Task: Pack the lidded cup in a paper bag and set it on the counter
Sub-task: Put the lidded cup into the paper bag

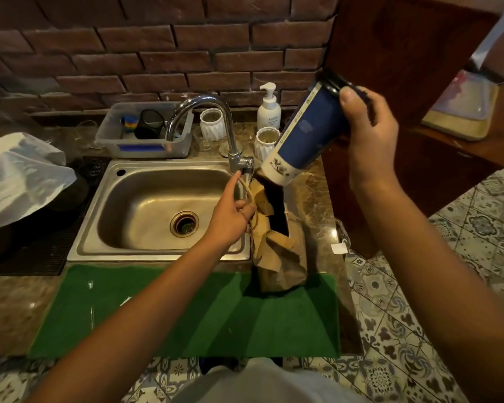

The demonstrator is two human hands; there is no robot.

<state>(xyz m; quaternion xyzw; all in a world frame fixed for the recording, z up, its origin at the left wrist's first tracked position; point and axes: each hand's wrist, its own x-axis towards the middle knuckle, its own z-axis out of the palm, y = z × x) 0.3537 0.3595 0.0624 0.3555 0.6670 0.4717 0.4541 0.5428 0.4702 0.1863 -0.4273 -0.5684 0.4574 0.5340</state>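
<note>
The lidded cup (306,132) is gripped near its black lid by the right hand (370,135), fingers wrapped around the upper wall, and is held tilted with its base aimed down at the open mouth of the paper bag (277,245), just above it and not yet inside. The bag's twine handle is pinched in the left hand (233,219), the index finger extended toward the faucet (216,126), so that the mouth is kept pulled open. For the step to go well, the cup would best be brought closer to upright before it is lowered, so that the lid is not strained, and the bag's crumpled near wall should be kept clear of the base. Just beyond the left hand lies the sink (146,196), into which a slipped cup could fall. Behind the cup, two white ribbed holders (213,123) and a pump bottle (269,107) are crowded close; below both forearms a green mat (157,312) is spread.
</note>
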